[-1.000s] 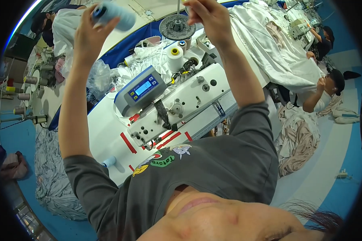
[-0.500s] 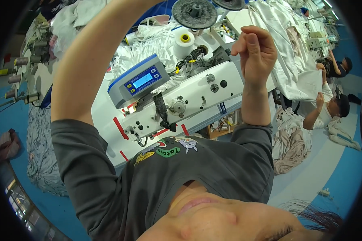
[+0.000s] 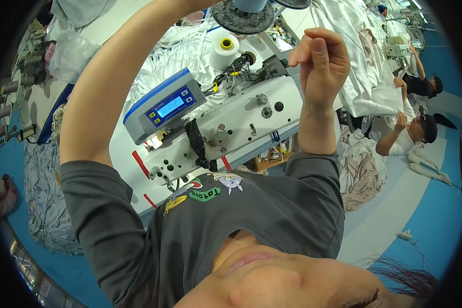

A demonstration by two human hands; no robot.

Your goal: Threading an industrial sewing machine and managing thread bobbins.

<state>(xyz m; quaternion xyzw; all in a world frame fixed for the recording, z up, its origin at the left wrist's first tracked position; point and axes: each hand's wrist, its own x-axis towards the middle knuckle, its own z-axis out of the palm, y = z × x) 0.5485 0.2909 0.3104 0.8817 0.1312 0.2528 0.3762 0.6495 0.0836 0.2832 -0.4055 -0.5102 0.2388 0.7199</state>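
Blue-floored sewing hall behind, the right hand [image 3: 321,64] hangs above the white sewing machine [image 3: 226,131] with fingers pinched together on what may be thread, the left hand reaches out of frame near the grey spool disc [image 3: 244,15], so threading looks unfinished.

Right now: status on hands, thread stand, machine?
Right hand raised, fingers pinched shut, contents too small to tell. Left hand out of frame above. Grey stand disc overhead; white cone behind sewing machine.

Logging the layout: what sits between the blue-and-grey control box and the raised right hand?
In the head view, the white sewing machine head with its knobs lies between the control box and the right hand.
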